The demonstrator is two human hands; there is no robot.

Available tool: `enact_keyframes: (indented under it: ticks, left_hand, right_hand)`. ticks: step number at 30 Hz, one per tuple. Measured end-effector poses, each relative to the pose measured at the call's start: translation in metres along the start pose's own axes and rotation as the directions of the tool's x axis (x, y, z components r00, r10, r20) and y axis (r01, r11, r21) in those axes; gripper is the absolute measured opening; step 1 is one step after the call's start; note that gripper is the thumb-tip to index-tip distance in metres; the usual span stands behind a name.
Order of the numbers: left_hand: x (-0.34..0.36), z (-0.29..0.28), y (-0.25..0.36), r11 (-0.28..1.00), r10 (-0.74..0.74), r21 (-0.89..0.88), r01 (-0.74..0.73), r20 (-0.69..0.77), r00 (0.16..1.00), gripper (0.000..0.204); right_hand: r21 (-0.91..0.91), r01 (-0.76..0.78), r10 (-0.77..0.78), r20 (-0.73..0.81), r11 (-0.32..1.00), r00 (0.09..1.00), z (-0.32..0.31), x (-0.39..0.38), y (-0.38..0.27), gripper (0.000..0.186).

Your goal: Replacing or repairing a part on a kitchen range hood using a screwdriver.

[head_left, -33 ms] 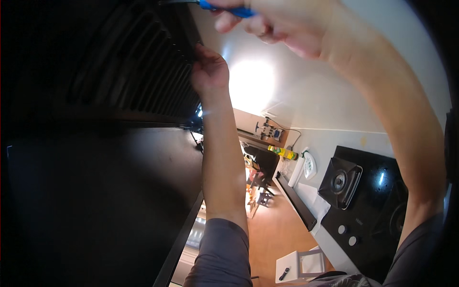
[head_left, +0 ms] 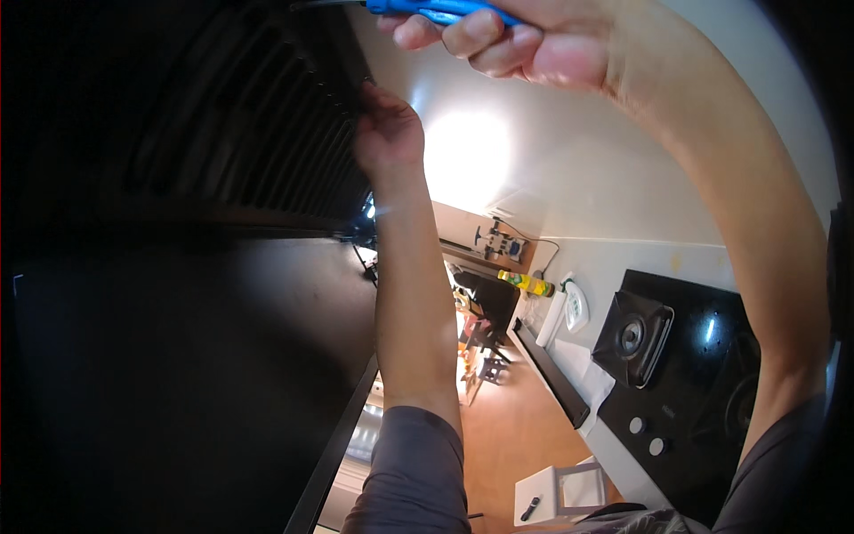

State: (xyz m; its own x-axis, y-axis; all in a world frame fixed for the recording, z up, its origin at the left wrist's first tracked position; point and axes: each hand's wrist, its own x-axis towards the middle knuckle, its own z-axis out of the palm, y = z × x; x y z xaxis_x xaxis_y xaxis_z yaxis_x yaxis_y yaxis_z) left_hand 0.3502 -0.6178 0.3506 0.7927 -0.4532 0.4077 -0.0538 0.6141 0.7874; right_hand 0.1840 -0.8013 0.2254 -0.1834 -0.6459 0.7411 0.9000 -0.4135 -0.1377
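The person's bare right hand (head_left: 525,44) holds a tool with a bright blue handle (head_left: 440,10), its fingers curled firmly round it, high at the upper edge of the view. A thin metal shaft (head_left: 329,3) runs left from the handle towards a large black panel with rows of slats (head_left: 258,125); whether its tip touches the panel cannot be told. Below the tool, the bare left hand (head_left: 391,129) is raised to the panel's right edge, wrist bent, fingertips lost in shadow, so how tightly it grips that edge, or whether it grips at all, cannot be told. A dark grey fabric sleeve (head_left: 409,467) covers the left upper arm. Under the slats spreads a broad, smooth black surface (head_left: 178,365). Behind the hands stands a pale wall (head_left: 614,169) with a strong white glare. Lower right, a black glass cooktop (head_left: 680,405) carries a square black metal piece with a round centre (head_left: 632,336) and two pale round knobs. Just beyond it on the counter are a white bottle (head_left: 577,307) and, near that, a yellow bottle lying tilted in the view (head_left: 527,283). At the bottom, a white stool (head_left: 536,492) bears a small black object (head_left: 530,508) above an orange-brown floor (head_left: 507,427)
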Motion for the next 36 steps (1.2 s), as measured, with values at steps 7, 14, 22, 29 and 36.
enact_keyframes:
  ticks: [7, 14, 22, 29, 36]
  left_hand:
    - [-0.001, -0.003, 0.009, 0.997, 0.038, 0.069, -0.036, -0.034, 0.999, 0.038]
    - [-0.003, -0.003, 0.01, 0.998, 0.01, 0.066, -0.008, -0.028, 1.0, 0.039]
    - [-0.006, -0.008, 0.004, 0.997, -0.031, 0.069, 0.028, 0.036, 0.999, 0.046]
    - [-0.004, -0.006, -0.003, 0.999, -0.046, 0.014, 0.045, 0.02, 0.999, 0.047]
    - [-0.012, -0.003, -0.018, 0.996, -0.048, -0.074, 0.042, -0.086, 0.995, 0.045]
  right_hand:
    - [0.178, -0.604, 0.59, 0.128, 0.777, 0.797, 0.004, -0.009, -0.001, 0.015]
    - [0.434, -0.688, 0.52, 0.452, 0.581, 0.725, -0.009, 0.012, 0.033, 0.023]
    - [0.389, -0.88, 0.472, 0.743, 0.272, 0.474, -0.013, -0.004, 0.012, 0.038]
    - [0.379, -0.879, 0.673, 0.571, 0.291, 0.469, -0.009, -0.064, 0.008, 0.038]
    - [0.264, -0.959, 0.827, 0.513, 0.102, 0.229, -0.052, -0.126, -0.01, 0.038]
